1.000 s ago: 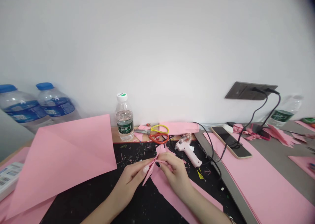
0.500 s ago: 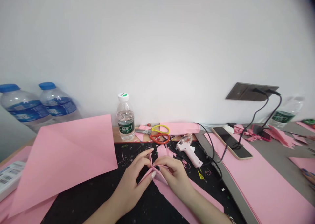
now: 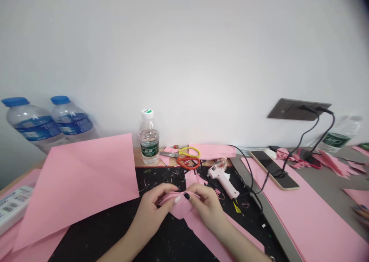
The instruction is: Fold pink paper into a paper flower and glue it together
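A folded piece of pink paper (image 3: pixel 179 208) is held low over the black mat (image 3: pixel 115 223), its creased front turned toward me. My left hand (image 3: pixel 157 204) pinches its left side, thumb in front and fingers behind. At the other side my right hand (image 3: pixel 206 208) grips it the same way, the dark-nailed thumb close to the left thumb. Beneath the right forearm lies a long pink sheet (image 3: pixel 207 242). Just beyond the hands rest a pink glue gun (image 3: pixel 225 179) and scissors (image 3: pixel 188 157) with yellow and orange handles.
A large pink sheet (image 3: pixel 86 181) lies at left near a white box (image 3: pixel 15 208). A small water bottle (image 3: pixel 149 141) stands by the wall. On pink sheets at right lies a phone (image 3: pixel 275 169), near black cables (image 3: pixel 250 169). Another person's hand (image 3: pixel 361 212) shows at the right edge.
The pink paper has turned: its open folds showed between my fingers before, and now a flatter pleated face shows. Both hands have closed in along its top edge.
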A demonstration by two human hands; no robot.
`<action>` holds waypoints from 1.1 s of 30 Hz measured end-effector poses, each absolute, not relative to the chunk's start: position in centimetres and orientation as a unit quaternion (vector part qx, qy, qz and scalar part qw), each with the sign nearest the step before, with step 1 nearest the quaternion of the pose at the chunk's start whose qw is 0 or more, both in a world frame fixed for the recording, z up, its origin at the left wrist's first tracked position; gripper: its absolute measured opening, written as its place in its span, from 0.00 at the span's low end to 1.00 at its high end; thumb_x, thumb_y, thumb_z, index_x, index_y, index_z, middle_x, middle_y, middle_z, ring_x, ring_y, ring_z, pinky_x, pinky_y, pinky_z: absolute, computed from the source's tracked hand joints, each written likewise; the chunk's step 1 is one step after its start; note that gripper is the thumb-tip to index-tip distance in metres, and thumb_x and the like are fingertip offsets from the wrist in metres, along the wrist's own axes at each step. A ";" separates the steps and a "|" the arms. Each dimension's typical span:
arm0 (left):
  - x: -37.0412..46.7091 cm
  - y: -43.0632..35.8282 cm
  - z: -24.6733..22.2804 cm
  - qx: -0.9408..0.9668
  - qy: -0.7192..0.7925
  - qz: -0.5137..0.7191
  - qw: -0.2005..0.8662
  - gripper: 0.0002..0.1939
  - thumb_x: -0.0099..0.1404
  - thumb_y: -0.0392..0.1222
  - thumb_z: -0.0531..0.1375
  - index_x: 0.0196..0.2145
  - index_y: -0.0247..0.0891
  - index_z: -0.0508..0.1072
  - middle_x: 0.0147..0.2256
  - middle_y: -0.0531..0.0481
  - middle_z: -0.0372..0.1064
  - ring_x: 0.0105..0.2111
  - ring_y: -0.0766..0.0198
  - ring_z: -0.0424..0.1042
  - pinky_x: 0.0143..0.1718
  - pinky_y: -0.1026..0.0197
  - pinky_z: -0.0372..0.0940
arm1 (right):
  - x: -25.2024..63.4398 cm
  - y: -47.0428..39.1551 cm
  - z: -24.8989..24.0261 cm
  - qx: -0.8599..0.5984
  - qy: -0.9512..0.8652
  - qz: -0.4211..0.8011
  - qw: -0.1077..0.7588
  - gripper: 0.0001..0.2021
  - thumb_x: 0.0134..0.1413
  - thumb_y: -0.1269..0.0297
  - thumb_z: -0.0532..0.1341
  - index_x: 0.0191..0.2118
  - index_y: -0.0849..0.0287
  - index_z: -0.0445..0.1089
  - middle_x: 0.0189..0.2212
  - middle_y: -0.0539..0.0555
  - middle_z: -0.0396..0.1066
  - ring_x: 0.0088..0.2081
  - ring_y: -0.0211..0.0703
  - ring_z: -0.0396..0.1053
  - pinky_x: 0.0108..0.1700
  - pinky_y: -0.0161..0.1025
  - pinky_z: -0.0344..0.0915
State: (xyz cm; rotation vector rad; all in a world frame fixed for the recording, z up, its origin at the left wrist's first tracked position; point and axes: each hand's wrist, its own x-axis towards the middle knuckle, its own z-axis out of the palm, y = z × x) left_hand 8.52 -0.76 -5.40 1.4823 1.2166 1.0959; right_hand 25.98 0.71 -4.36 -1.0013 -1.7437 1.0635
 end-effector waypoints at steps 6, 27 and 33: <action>8.5 -0.6 -5.0 0.585 0.508 0.413 0.479 0.09 0.58 0.44 0.60 0.24 0.37 0.71 0.23 0.54 0.68 0.26 0.65 0.65 0.28 0.66 0.59 | 25.9 0.6 -4.1 -0.402 -0.704 0.418 0.410 0.11 0.56 0.63 0.56 0.26 0.59 0.71 0.22 0.52 0.69 0.26 0.42 0.66 0.27 0.36 0.60; 8.5 -0.9 -4.1 0.564 0.445 0.463 0.520 0.08 0.64 0.44 0.53 0.36 0.40 0.70 0.35 0.51 0.68 0.38 0.61 0.67 0.39 0.63 0.62 | 26.0 0.9 -4.4 -0.425 -0.743 0.285 0.430 0.08 0.53 0.74 0.55 0.34 0.58 0.71 0.31 0.53 0.71 0.33 0.44 0.67 0.34 0.39 0.62; 8.9 -0.7 -4.4 0.575 0.402 0.457 0.547 0.04 0.63 0.40 0.56 0.34 0.38 0.68 0.32 0.52 0.66 0.34 0.63 0.66 0.37 0.64 0.63 | 25.5 1.0 -5.0 -0.486 -0.615 0.392 0.483 0.16 0.45 0.73 0.61 0.41 0.56 0.58 0.24 0.47 0.64 0.26 0.40 0.66 0.27 0.36 0.63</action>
